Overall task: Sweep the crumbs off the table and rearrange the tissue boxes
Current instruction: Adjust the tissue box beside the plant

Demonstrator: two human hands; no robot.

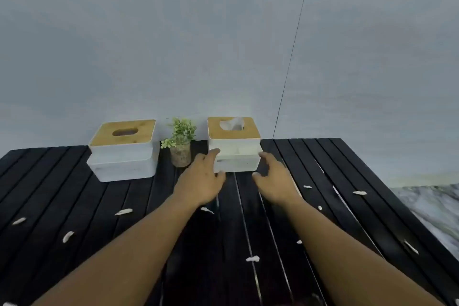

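Two white tissue boxes with wooden lids stand at the back of the black slatted table [74, 206], against the wall. The left box [123, 150] shows an empty slot. The right box [234, 144] has a tissue sticking out of its lid. My left hand [202, 180] reaches to the right box's left front corner, fingers spread and touching its side. My right hand [274, 177] is at the box's right front corner, fingers apart, just short of a grip. Several white crumbs lie scattered on the table, such as one crumb [252, 259] near the front middle.
A small green plant in a pot [180, 143] stands between the two boxes, close to my left hand. The table's right edge drops to a marbled floor [432, 206]. A pale wall rises right behind the boxes.
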